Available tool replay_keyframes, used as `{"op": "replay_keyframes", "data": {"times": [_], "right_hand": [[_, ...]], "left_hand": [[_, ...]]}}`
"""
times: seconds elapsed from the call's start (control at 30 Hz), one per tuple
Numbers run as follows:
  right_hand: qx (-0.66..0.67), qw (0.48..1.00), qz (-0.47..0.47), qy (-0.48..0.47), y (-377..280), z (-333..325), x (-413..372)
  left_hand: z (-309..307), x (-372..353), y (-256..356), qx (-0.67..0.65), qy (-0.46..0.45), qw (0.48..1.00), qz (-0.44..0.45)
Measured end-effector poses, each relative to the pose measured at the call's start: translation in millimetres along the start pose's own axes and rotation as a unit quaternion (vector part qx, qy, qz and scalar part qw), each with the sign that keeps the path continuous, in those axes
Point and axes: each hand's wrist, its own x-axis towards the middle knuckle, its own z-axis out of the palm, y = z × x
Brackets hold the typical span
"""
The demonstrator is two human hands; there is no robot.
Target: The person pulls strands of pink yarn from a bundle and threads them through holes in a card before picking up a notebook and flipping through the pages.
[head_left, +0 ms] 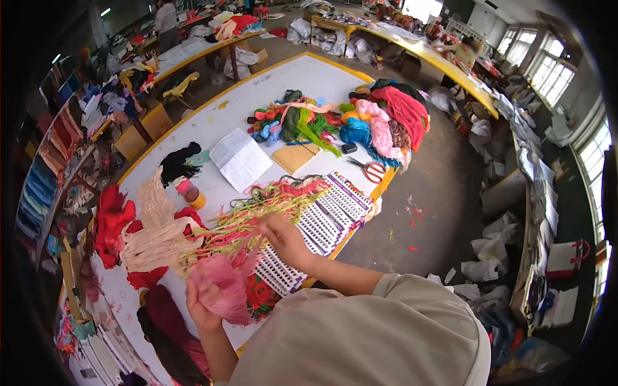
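A bundle of pink thread (pixel 225 286) hangs from my left hand (pixel 205 302), whose fingers are wrapped round it. My right hand (pixel 283 237) is closed, with pink strands running from it down to the bundle; its fingertips are partly hidden. Beneath and beyond my hands lie loose green, yellow and red threads (pixel 257 209). Printed cards with rows of dark marks (pixel 328 215) are fanned out to the right of them. Cream yarn (pixel 158 241) and red yarn (pixel 112 225) rest at the left. Dark maroon yarn (pixel 168 318) is nearer, beside my left wrist.
On the white table (pixel 251 83) are an open booklet (pixel 240 159), a brown notebook (pixel 295 157), red-handled scissors (pixel 372 170), thread spools (pixel 190 193), black yarn (pixel 180 163) and coloured skeins (pixel 302 122). Farther tables hold piles, and a person (pixel 166 24) stands at the back left.
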Motion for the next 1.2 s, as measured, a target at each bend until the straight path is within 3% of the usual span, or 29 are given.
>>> {"op": "replay_keyframes", "data": {"times": [0.07, 0.1, 0.17, 0.23, 0.3, 0.37, 0.43, 0.47, 0.5, 0.53, 0.57, 0.63, 0.67, 0.7, 0.77, 0.8, 0.83, 0.87, 0.9, 0.93, 0.97, 1.03, 1.1, 1.17, 1.2], "right_hand": [[0.142, 0.984, 0.087, 0.059, 24.1, -10.6, 12.0], [0.329, 0.922, 0.189, 0.081, 47.3, -14.0, 19.1], [0.477, 0.826, 0.281, 0.101, 55.4, -41.2, 30.0], [0.479, 0.799, 0.326, 0.164, 69.4, -60.3, 42.0], [0.441, 0.824, 0.322, 0.151, 104.0, -87.5, 46.8], [0.401, 0.824, 0.353, 0.189, 142.2, -119.8, 52.5], [0.303, 0.846, 0.382, 0.214, 142.3, -159.7, 64.6], [0.262, 0.867, 0.366, 0.215, 153.3, -183.9, 70.5], [0.223, 0.882, 0.35, 0.223, 157.9, -210.1, 79.4], [0.16, 0.906, 0.303, 0.248, 167.7, -235.8, 88.0], [0.036, 0.919, 0.276, 0.278, 170.6, -265.8, 99.9], [-0.22, 0.903, 0.127, 0.346, 166.6, -335.6, 122.1], [-0.112, 0.896, 0.085, 0.421, 175.5, -377.9, 134.9], [-0.001, 0.872, 0.04, 0.488, 185.6, -403.8, 144.3], [0.011, 0.873, 0.031, 0.487, 178.1, -404.5, 152.4], [0.026, 0.872, 0.019, 0.488, 176.3, -401.1, 155.2], [-0.09, 0.889, 0.085, 0.441, 182.8, -382.0, 152.2], [-0.212, 0.905, 0.002, 0.369, 208.7, -355.4, 147.5], [-0.106, 0.918, 0.19, 0.332, 193.8, -319.7, 146.2], [-0.162, 0.941, 0.137, 0.263, 215.4, -291.0, 135.8], [-0.12, 0.95, 0.219, 0.186, 239.6, -268.1, 126.2], [-0.175, 0.959, 0.197, 0.106, 239.2, -206.2, 107.7], [-0.179, 0.966, 0.181, 0.038, 248.4, -164.2, 92.1], [-0.194, 0.949, 0.243, -0.042, 229.1, -136.0, 90.8], [-0.189, 0.952, 0.231, -0.066, 234.2, -125.9, 87.5]], "left_hand": [[-13.8, 6.2, 17.7, -0.054, -0.025, 0.997, 0.053], [-33.2, 10.1, 32.0, -0.052, -0.026, 0.997, 0.055], [-85.7, 7.3, 68.0, -0.081, 0.003, 0.993, 0.084], [-115.9, -3.7, 102.5, -0.058, 0.015, 0.993, 0.102], [-136.0, -22.3, 139.4, -0.054, 0.14, 0.974, 0.168], [-194.0, -56.2, 198.4, -0.045, 0.171, 0.963, 0.204], [-197.1, -83.7, 230.1, -0.018, 0.329, 0.891, 0.313], [-217.1, -97.4, 226.1, -0.018, 0.331, 0.89, 0.312], [-261.0, -134.4, 296.3, 0.073, 0.436, 0.817, 0.371], [-263.4, -156.1, 300.0, 0.074, 0.438, 0.816, 0.37], [-257.7, -171.9, 302.8, 0.238, 0.475, 0.744, 0.405], [-232.5, -188.1, 306.9, 0.539, 0.499, 0.526, 0.43], [-222.7, -192.8, 313.7, 0.664, 0.483, 0.388, 0.419], [-226.3, -183.3, 303.5, 0.665, 0.484, 0.388, 0.416], [-232.6, -153.9, 249.3, 0.615, 0.268, 0.374, 0.641], [-207.5, -120.8, 201.2, 0.679, 0.233, 0.372, 0.589], [-173.9, -81.1, 151.3, 0.737, 0.195, 0.369, 0.532], [-161.0, -49.1, 119.1, 0.514, 0.168, 0.684, 0.489], [-161.5, -23.6, 91.9, 0.211, 0.118, 0.896, 0.373], [-174.9, -4.3, 67.1, 0.183, 0.201, 0.903, 0.334], [-188.0, 13.4, 45.7, 0.153, 0.282, 0.901, 0.291], [-194.3, 40.1, 13.9, 0.091, 0.236, 0.948, 0.191], [-191.1, 55.4, -8.8, 0.092, 0.214, 0.96, 0.156], [-173.9, 74.2, -28.2, 0.093, 0.195, 0.969, 0.118], [-160.7, 87.5, -33.3, 0.098, 0.176, 0.978, 0.058]]}}
